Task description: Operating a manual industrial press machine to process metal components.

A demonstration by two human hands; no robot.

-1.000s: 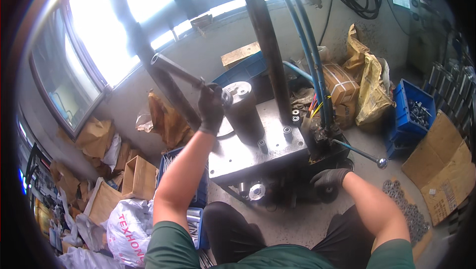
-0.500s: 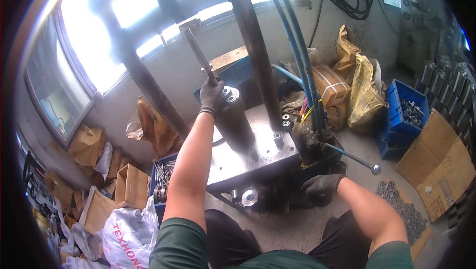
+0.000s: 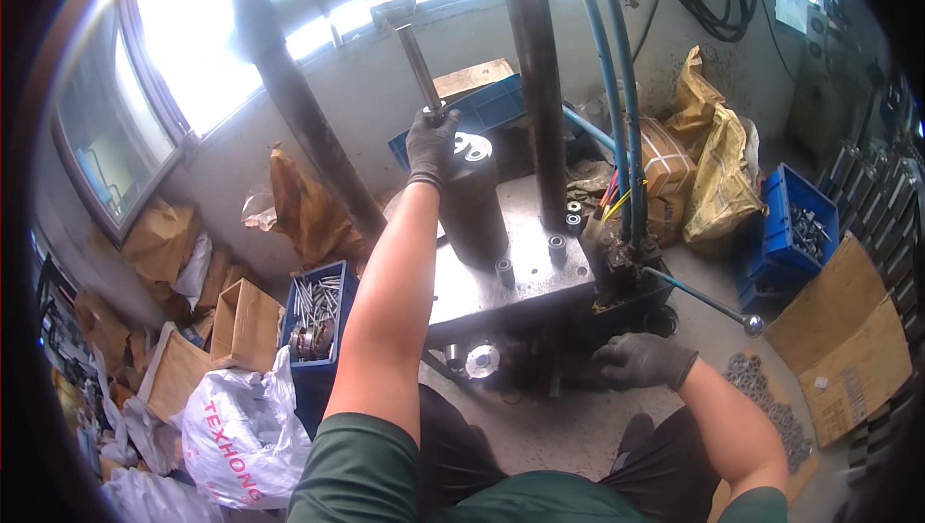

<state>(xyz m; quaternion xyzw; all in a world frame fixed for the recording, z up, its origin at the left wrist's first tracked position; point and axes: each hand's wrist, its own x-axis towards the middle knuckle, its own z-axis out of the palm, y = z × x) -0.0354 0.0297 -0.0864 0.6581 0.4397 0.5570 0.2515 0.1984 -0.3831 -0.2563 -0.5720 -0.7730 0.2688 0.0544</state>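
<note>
Metal rod (image 3: 417, 63), tilted, just left of the dark cylinder (image 3: 472, 205); left hand (image 3: 431, 145) closed round its lower end. Looks top-heavy: slack grip could drop it onto the plate (image 3: 467, 298). Right hand (image 3: 647, 361) near right, loosely curled; cannot tell if holding anything.

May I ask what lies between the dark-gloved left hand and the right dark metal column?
In the head view, an upright dark metal cylinder, with a blue plastic crate behind it.

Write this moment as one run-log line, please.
left hand: gripping tilted metal rod | right hand: no held object visible | dark cylinder: standing on metal plate
</note>
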